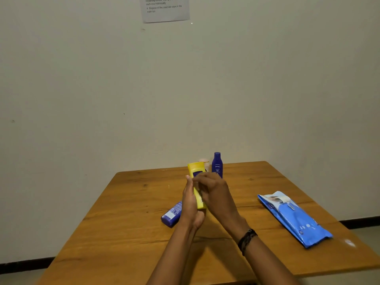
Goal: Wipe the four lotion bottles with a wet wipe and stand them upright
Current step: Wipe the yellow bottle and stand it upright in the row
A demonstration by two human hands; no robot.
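Gripping the yellow lotion bottle (196, 168) around its lower half, the left hand (191, 204) holds it tilted above the wooden table (123, 212), fingers wrapped round one side. The right hand (216, 192) lies across the bottle's front with its fingers bent; I cannot tell whether a wet wipe sits under them. This looks like the wiping of one bottle. To the left, a blue lotion bottle (171, 214) lies on its side, probably not yet wiped. The blue wet-wipe pack (294, 219) lies well apart on the right. Farther back, a blue Nivea bottle (217, 164) stands upright beside a half-hidden pale bottle (204, 161). Next, the yellow bottle needs setting down upright near those two.
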